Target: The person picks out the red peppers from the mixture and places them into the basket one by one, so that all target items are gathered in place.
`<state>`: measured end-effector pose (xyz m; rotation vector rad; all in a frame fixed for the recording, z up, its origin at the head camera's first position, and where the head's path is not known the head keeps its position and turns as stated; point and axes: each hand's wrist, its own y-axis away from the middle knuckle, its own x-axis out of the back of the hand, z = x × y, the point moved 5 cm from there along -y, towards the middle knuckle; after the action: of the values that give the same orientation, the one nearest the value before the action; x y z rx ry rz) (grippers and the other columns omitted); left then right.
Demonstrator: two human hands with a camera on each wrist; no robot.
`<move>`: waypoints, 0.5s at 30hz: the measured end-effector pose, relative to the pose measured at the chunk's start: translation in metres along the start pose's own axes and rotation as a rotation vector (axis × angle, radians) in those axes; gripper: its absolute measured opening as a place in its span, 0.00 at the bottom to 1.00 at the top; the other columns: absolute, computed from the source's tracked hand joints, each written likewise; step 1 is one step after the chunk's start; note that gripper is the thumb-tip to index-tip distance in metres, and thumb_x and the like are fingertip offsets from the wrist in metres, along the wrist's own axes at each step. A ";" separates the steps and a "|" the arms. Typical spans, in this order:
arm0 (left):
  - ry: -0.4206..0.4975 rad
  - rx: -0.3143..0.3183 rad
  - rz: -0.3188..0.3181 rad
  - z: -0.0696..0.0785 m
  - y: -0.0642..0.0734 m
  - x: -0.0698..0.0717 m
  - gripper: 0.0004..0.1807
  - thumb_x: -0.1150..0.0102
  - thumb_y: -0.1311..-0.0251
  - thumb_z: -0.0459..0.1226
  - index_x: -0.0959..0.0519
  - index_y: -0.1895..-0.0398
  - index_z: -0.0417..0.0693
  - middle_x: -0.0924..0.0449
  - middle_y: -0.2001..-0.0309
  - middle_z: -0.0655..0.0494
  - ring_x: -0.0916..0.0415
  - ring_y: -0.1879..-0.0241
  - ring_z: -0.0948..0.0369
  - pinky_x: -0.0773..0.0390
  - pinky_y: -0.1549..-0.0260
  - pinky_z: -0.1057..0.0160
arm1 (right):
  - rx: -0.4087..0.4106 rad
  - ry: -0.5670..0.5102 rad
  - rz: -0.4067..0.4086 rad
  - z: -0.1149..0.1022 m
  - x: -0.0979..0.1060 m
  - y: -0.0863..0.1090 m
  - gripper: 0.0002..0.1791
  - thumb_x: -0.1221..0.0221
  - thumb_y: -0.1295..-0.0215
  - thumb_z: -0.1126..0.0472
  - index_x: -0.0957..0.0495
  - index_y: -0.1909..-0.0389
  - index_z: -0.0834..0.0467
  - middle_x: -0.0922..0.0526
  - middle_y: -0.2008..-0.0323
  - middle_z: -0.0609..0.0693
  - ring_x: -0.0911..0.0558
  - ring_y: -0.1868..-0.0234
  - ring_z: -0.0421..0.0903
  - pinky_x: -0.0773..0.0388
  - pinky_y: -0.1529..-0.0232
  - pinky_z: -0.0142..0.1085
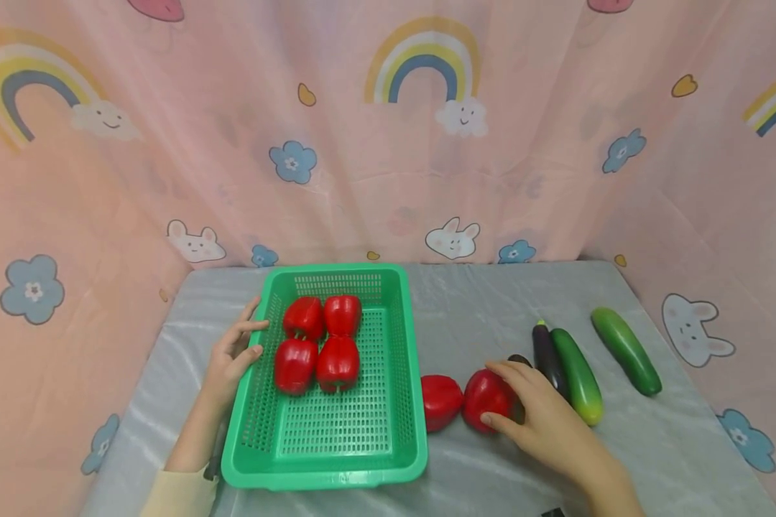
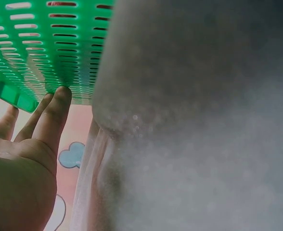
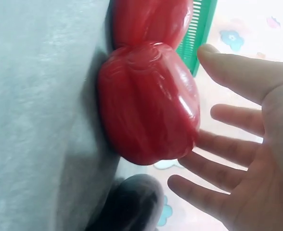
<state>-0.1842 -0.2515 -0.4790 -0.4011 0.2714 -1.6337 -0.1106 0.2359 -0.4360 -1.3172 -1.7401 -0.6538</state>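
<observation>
My left hand [image 1: 229, 362] is at the left side of a green plastic basket [image 1: 326, 480]. Its fingers are extended, and in the left wrist view fingertips meet the perforated wall. Inside the basket lie several red bell peppers [image 1: 295, 365]. Over another red bell pepper [image 1: 485, 402] on the table hovers my right hand [image 1: 543, 413], thumb and fingers spread around it. The right wrist view shows a gap between the thumb and this pepper [image 3: 148, 103]; some fingers pass behind it. A further bell pepper [image 1: 441, 403] sits between it and the basket.
Right of the right hand lie a dark eggplant [image 1: 548, 359], a green zucchini [image 1: 577, 377] beside it, and a second zucchini [image 1: 626, 352] farther right. Another dark item is mostly hidden behind the hand. A patterned pink curtain [image 1: 375, 194] stands behind the grey-covered table [image 1: 478, 309].
</observation>
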 end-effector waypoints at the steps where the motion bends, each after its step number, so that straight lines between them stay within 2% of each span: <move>1: 0.005 -0.003 0.001 0.000 0.000 0.000 0.19 0.48 0.31 0.19 0.27 0.38 0.18 0.46 0.15 0.32 0.38 0.20 0.63 0.26 0.46 0.66 | 0.009 0.008 0.002 0.001 -0.001 0.001 0.43 0.18 0.42 0.46 0.23 0.27 0.52 0.19 0.36 0.51 0.21 0.36 0.55 0.12 0.49 0.53; 7: 0.018 -0.020 0.000 0.001 -0.001 0.000 0.19 0.49 0.31 0.18 0.27 0.38 0.17 0.46 0.16 0.31 0.39 0.19 0.61 0.27 0.46 0.66 | 0.047 0.039 0.030 0.000 -0.007 0.006 0.43 0.16 0.45 0.48 0.22 0.29 0.51 0.19 0.36 0.50 0.22 0.36 0.54 0.11 0.51 0.51; 15: 0.022 -0.021 -0.005 -0.001 -0.001 0.000 0.19 0.48 0.30 0.19 0.27 0.38 0.18 0.46 0.15 0.33 0.37 0.20 0.62 0.25 0.51 0.66 | -0.002 0.057 -0.001 0.000 -0.013 0.007 0.50 0.13 0.52 0.50 0.24 0.27 0.54 0.21 0.33 0.53 0.23 0.34 0.56 0.12 0.48 0.53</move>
<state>-0.1854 -0.2517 -0.4797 -0.4005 0.3047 -1.6425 -0.1022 0.2314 -0.4480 -1.2874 -1.6951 -0.6873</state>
